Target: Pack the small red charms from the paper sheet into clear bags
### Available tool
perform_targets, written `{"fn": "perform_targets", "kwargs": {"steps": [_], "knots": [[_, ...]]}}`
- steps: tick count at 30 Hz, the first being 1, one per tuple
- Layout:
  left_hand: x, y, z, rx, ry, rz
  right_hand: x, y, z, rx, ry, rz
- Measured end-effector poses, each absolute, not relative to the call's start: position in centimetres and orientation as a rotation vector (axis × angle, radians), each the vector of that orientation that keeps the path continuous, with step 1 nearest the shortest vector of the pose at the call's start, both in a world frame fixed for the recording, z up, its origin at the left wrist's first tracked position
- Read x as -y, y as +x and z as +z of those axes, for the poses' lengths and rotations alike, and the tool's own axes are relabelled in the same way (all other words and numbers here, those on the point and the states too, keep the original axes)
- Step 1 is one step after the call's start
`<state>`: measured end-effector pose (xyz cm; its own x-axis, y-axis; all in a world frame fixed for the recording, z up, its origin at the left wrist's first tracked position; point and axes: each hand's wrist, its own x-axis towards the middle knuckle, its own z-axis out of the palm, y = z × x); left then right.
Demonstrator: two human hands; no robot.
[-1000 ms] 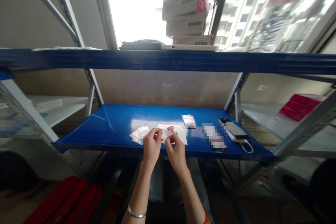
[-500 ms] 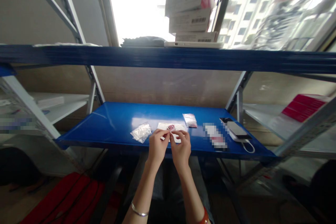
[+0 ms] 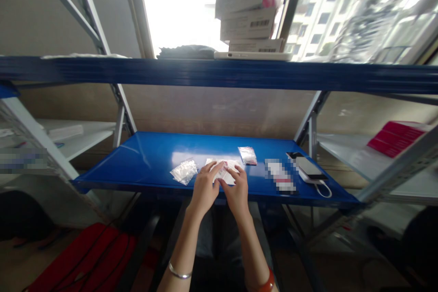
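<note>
**L hand point(image 3: 204, 189) + R hand point(image 3: 237, 190) on white sheet point(image 3: 230, 164), mid blue shelf point(image 3: 137, 187)**

Sheet lies flat on shelf, just in from front edge, approx centred betw. the hands, long axis running L-R w/ slight tilt. Red print point(image 3: 224, 171) sits mid-sheet, partly hidden by fingers. L fingers point(image 3: 214, 169) reach onto L part of sheet from front-left; R fingertips point(image 3: 236, 169) rest near its R end. Neither hand clearly nearer: sheet is under both, L covers more of it. Grip: both hands narrow and curled-ish, fingers on sheet, but can't tell if pinching or just touching.

Clear poly bag point(image 3: 184, 172) just left of L hand, apart from sheet. Small bag w/ red contents point(image 3: 247, 155) behind R hand, near sheet's far edge. Further R: pixelated strip point(image 3: 279, 175), power bank point(image 3: 310, 169) w/ white cable point(image 3: 323, 190) on black phone point(image 3: 290, 155). Cartons point(image 3: 248, 9) stacked on upper shelf. Silver bangle point(image 3: 179, 276) on L wrist, orange band point(image 3: 267, 285) on R.
</note>
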<state>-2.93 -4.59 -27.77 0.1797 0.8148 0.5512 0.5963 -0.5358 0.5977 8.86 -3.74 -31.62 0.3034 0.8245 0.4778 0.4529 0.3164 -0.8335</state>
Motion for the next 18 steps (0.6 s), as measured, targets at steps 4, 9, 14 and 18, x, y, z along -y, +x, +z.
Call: {"fn": "perform_targets", "kwargs": {"steps": [4,9,14,18], "knots": [[4.3,-3.8,-28.4,-1.343,2.313,1.035,3.3,9.4,-32.1,1.390,-1.281,0.441],[4.2,-4.1,-28.7,-1.288,2.329,1.044,3.2,9.6,-32.4,1.489,-1.251,0.441],[3.7,-4.4,-29.0,-1.359,2.248,1.136,3.0,9.7,-32.3,1.509,-1.159,0.382],[3.3,-5.3,-29.0,-1.394,2.072,1.277,0.9,11.3,-33.1,1.380,-1.262,0.225]]}}
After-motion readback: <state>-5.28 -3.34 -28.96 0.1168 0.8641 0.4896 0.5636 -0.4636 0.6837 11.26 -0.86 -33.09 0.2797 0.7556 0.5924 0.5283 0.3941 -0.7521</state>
